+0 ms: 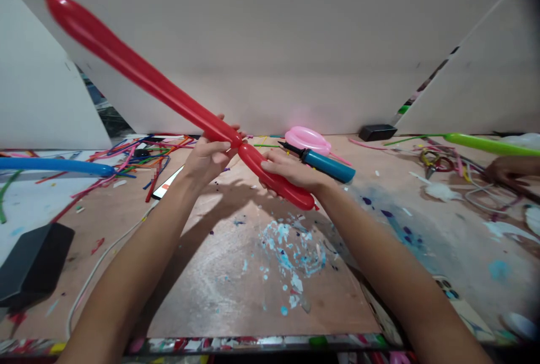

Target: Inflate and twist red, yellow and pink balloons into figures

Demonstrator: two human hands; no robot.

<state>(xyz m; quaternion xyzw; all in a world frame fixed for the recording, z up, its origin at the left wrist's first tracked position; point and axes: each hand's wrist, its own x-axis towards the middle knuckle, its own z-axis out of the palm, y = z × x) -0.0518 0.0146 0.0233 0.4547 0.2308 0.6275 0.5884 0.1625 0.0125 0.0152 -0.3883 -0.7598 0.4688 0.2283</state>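
Between both hands (214,156), red balloon (147,77)

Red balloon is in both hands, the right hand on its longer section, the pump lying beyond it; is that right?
No: the head view shows the right hand on the shorter section of the red balloon. The rest stands.

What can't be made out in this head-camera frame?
All in the head view:
Red balloon: far tip, cut off by the top edge.
Right hand: some fingers, hidden behind that balloon.
Phone: part, behind the left forearm; screen details too small.
Blue balloon: far end, past the left edge.
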